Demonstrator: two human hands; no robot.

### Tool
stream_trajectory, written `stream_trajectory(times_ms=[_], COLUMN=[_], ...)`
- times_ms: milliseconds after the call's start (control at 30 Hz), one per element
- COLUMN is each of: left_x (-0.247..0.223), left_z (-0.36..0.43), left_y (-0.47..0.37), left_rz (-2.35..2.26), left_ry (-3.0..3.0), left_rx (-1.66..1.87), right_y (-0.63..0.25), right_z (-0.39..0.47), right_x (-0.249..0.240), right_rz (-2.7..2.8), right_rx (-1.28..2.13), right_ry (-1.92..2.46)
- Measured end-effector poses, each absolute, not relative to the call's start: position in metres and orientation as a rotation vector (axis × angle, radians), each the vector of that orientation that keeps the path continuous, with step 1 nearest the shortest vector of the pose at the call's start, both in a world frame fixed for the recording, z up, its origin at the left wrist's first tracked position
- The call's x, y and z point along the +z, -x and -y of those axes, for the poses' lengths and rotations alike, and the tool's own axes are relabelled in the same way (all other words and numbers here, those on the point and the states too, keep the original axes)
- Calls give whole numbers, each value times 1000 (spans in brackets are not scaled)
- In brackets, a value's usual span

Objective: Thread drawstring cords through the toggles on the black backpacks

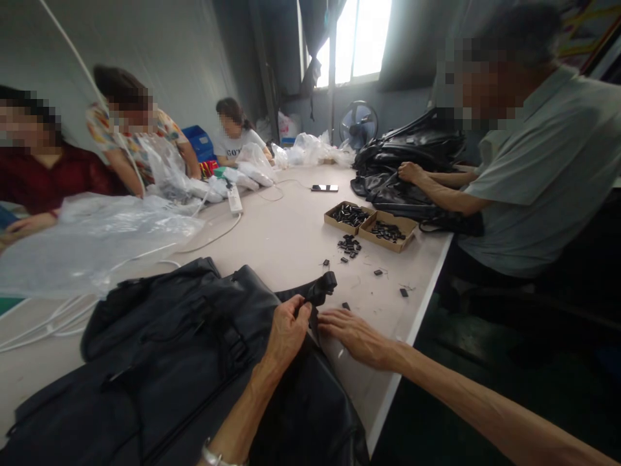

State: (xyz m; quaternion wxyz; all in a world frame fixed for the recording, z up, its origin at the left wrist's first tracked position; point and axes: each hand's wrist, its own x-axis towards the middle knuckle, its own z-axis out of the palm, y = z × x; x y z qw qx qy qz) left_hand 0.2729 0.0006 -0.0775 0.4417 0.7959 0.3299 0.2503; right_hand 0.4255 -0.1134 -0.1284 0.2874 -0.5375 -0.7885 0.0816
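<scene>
A large black backpack (184, 349) lies on the table in front of me, its buckles and straps on top. My left hand (288, 327), with a silver bangle on the wrist, is closed with thumb and finger pinched on a black strap (315, 291) at the bag's right edge. The strap's looped end sticks out beyond those fingers. My right hand (356, 333) reaches in from the right, palm down and fingers stretched out, its fingertips beside the strap below the left hand. Whether they touch it I cannot tell. A small black piece (346, 306) lies just past its knuckles.
Two cardboard boxes (388, 231) of small black parts stand ahead, with loose pieces (349, 244) scattered nearby. A phone (324, 188), a power strip (235, 199) and plastic bags (97, 233) lie farther off. A co-worker (538, 175) at right handles black bags (407, 149); several people sit left.
</scene>
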Motion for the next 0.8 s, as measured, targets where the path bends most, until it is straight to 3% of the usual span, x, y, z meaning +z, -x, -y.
stream_trajectory(times_ms=[200,433,600,800], left_x=[-93,-98,-88,-59], left_z=[5,7,16,23], left_y=[-269,-272,-285,-270], left_rz=[-930,-936,-889,-865], left_ry=[-1618,-1654,-1850,-1666], left_rx=[781,708,548,371], right_y=[-492,-445,-480,-535], right_z=[54,115,95,57], right_x=[-125,-131,-146,-106], right_rz=[1790,1774,1536,1172], right_rx=[144,278,273,210], right_ry=[1622,1499,1533,1616])
